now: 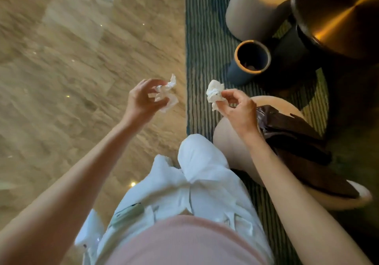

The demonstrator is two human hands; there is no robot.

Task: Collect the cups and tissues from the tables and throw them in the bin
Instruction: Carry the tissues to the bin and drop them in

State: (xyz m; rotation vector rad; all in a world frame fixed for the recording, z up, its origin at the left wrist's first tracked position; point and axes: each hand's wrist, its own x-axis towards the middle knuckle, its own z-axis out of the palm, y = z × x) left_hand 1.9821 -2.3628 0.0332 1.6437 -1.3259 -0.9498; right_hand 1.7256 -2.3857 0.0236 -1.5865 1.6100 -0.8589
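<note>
I am standing at the edge of the striped rug [205,38], looking down, with both arms out in front of me. My left hand [141,98] is curling around a crumpled tissue [166,94], fingers wrapped loosely so the loose folds are sticking out past my fingertips; it is hanging over the polished floor [71,69]. My right hand [238,108] is pinching a second crumpled tissue wad [214,93] between thumb and fingertips, the bulk of the wad standing clear to the left of my hand. Judgement: I am gripping each wad lightly because soft paper needs only enough pinch to stop it dropping, and a fingertip hold should let go cleanly.

The bin [251,59] is standing on the rug ahead and slightly to the right of my right hand, its dark round mouth open and facing up, something pale lying at the bottom. It is sitting beside a round dark tabletop [338,18]. The right-hand wad is near the bin but not yet over its mouth; the left-hand tissue is well apart from it. No cups are showing in view. Next move, as I am judging it: carrying both hands forward and right until they are above the rim
</note>
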